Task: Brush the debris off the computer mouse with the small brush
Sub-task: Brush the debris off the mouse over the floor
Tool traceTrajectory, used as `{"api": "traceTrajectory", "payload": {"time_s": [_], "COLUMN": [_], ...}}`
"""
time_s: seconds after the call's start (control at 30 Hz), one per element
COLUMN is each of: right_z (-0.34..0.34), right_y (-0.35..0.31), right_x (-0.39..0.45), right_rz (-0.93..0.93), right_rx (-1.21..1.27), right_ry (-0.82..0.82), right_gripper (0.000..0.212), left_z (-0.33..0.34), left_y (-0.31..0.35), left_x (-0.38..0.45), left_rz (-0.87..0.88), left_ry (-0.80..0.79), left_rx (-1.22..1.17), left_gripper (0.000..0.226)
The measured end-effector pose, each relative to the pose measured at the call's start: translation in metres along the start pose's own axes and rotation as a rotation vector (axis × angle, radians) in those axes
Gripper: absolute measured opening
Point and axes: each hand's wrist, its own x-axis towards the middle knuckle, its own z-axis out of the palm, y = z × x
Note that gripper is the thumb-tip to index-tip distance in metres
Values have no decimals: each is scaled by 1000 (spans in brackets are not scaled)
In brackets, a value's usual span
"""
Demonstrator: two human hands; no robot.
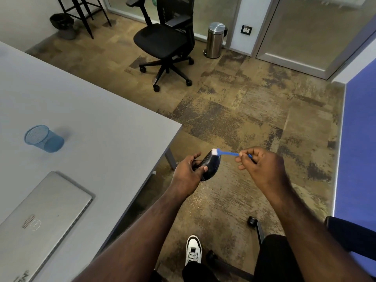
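Note:
A black computer mouse (211,165) is held in the air over the carpet, just off the table's corner, gripped by my left hand (188,174) with thumb and fingers around its left side. My right hand (260,167) pinches the end of a small blue brush (228,153). The brush's white bristle head rests against the top far end of the mouse. Any debris on the mouse is too small to make out.
A grey table (91,123) fills the left, carrying a shut silver laptop (40,220) and a blue mesh cup (43,138) lying on its side. A black office chair (166,41) and a steel bin (215,39) stand beyond. A blue partition (358,149) runs along the right.

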Motion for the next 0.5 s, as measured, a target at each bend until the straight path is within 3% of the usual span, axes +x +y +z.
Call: {"api": "traceTrajectory", "payload": {"time_s": [0.1,0.27,0.43,0.5], "right_z": [-3,0,-3,-7], "right_y": [-3,-7,1,-1], "right_x": [3,-1,6,6], "right_rz": [28,65,113,100], "right_rx": [27,138,50,138], "right_ry": [86,-128,96,77], "right_gripper": [8,6,10,9], "left_z": [1,1,0,0], "left_y": [1,6,4,4], "left_x": [-2,-4,-4,-5], "left_rz": [5,29,29,28], "left_ry": [-4,10,5,8], "left_rx": [22,64,86,88], "left_gripper": [59,59,60,60]}}
